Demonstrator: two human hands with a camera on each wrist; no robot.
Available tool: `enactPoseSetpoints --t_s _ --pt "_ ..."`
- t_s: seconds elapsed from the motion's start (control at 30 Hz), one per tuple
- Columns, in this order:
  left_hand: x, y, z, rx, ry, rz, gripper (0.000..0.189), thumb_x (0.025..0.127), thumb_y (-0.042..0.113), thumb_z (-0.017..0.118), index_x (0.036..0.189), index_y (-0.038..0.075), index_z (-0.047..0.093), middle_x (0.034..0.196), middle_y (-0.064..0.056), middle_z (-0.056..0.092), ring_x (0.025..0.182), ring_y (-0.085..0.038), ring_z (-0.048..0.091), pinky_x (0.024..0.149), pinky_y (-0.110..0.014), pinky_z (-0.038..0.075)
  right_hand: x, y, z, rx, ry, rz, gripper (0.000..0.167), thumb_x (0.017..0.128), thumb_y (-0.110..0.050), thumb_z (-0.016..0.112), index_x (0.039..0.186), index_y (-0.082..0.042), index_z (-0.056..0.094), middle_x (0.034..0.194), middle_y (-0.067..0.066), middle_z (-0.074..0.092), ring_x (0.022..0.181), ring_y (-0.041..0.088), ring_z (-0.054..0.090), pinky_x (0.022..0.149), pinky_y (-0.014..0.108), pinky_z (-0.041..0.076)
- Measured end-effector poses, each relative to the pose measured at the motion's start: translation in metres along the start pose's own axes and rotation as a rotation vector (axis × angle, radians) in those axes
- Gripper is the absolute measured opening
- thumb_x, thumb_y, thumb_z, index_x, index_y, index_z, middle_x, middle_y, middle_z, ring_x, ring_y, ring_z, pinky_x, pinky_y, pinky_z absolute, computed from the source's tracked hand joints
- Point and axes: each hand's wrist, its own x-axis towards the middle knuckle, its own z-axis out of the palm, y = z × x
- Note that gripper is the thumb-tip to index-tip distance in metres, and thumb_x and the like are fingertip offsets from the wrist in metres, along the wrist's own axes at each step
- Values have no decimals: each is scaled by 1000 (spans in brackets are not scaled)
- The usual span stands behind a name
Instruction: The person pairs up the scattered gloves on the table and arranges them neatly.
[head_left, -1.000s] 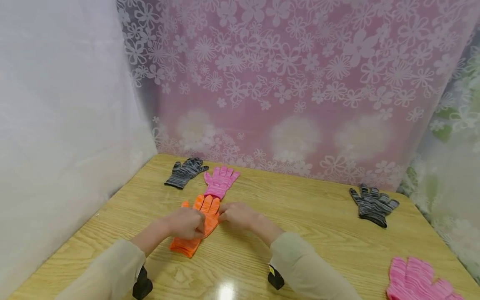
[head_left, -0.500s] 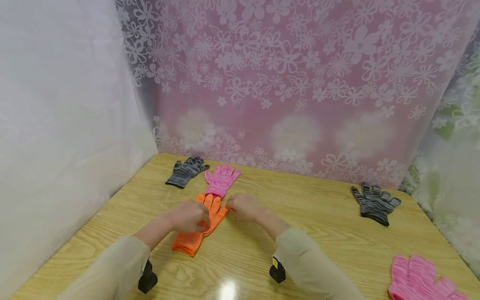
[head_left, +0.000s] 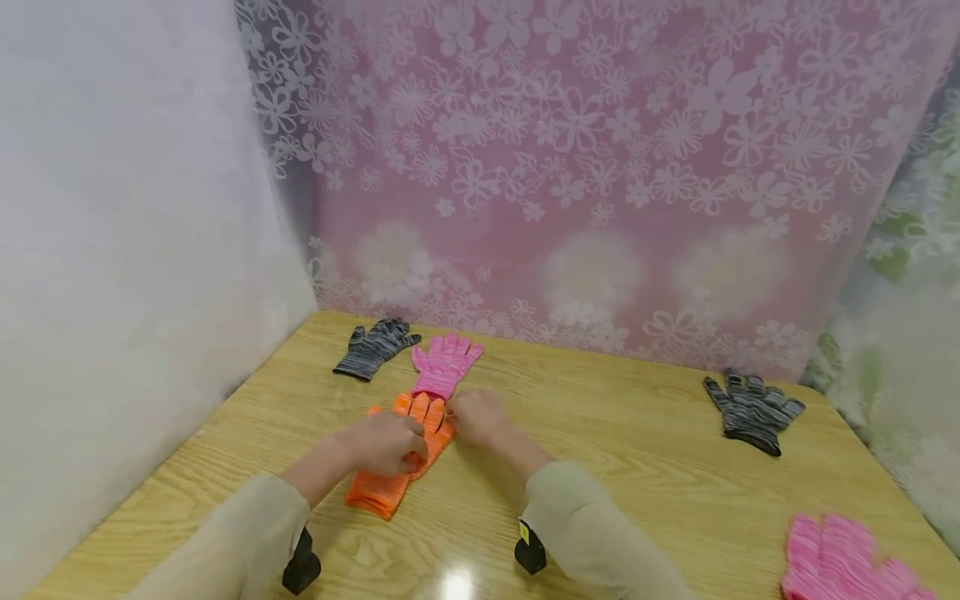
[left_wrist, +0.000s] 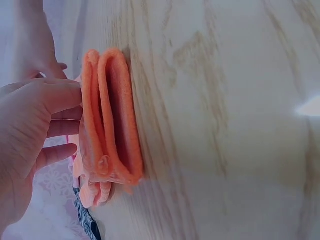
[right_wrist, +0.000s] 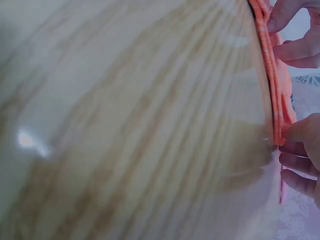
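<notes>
Straightening, I judge: orange knitted gloves (head_left: 437, 439) on the wooden bench (head_left: 600, 442).
From my head, they lie at a pink knitted glove's (head_left: 444, 368) cuff; my left hand (head_left: 390, 443) covers their middle, my right hand (head_left: 477, 417) seems to pinch their right edge. At my left wrist, those fingers rest loosely bent, gripping nothing; the stacked orange cuffs (left_wrist: 133, 115) gape, so I'd press them flat. At my right wrist, both hands touch the fabric: I'd tug gently, anchoring the other side.

a curtained-off booth, wider room unclear: a pink, white-flowered hanging curtain (head_left: 570, 150) and a plain white hanging sheet (head_left: 135, 217) border a yellowish wood-grain table (head_left: 600, 433)
</notes>
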Motion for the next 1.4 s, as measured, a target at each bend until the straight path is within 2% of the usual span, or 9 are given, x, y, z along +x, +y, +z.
enactPoseSetpoints --t_s 0.17,0.37,0.5,0.6,0.77,0.93,1.13,1.27,1.4 --pt "-1 3 5 26 -10 4 5 83 17 67 86 20 67 76 9 50 70 -7 48 59 -19 39 -2 0 3 21 -2 -29 16 85 -10 61 70 -14 60 68 -4 51 65 12 52 61 27 41" --pt "-5 3 8 146 18 48 4 85 19 63 87 18 60 75 7 43 68 -11 43 55 -21 34 -1 0 1 34 13 -28 7 84 -13 64 77 -12 63 75 -1 51 70 14 52 59 27 41" --pt "-7 3 12 225 -31 52 8 91 25 55 96 19 56 82 5 44 74 -12 44 59 -23 38 -1 -3 4 31 -47 -24 7 86 -14 61 80 -12 63 78 0 55 72 14 55 59 27 43" --pt "-7 5 12 244 -60 38 11 93 27 51 100 19 54 86 5 44 78 -13 43 62 -26 39 -1 -6 4 60 -77 4 8 87 -14 59 81 -12 63 78 0 55 70 13 54 58 26 42" --pt "-9 4 12 209 -33 19 11 92 24 53 101 19 55 86 4 44 77 -15 42 62 -25 36 1 -6 2 85 -73 33 6 86 -12 60 80 -12 63 78 1 54 70 13 53 58 27 42" --pt "-9 2 14 181 -43 -4 13 93 25 53 104 20 56 89 4 45 79 -15 43 63 -25 35 1 -6 0 98 -67 35 10 85 -13 61 75 -13 59 76 -1 51 67 13 50 55 27 40" --pt "-9 0 14 157 -17 -3 12 91 23 56 102 20 57 86 5 43 76 -14 41 60 -24 33 4 -3 -5 186 -102 68 13 83 -8 61 71 -12 58 69 -3 48 64 12 43 58 26 37" --pt "-9 0 12 158 -7 0 12 90 22 56 101 19 58 85 5 43 74 -14 40 59 -25 33 5 -2 -4 195 -110 55 11 84 -5 61 73 -10 62 73 -1 51 69 13 47 63 26 40" --pt "-8 1 13 176 -26 -1 20 92 24 54 110 19 58 88 4 45 78 -14 43 63 -25 37 3 -3 0 170 -69 8 9 85 -2 59 82 -6 66 82 3 59 79 16 57 70 27 47"
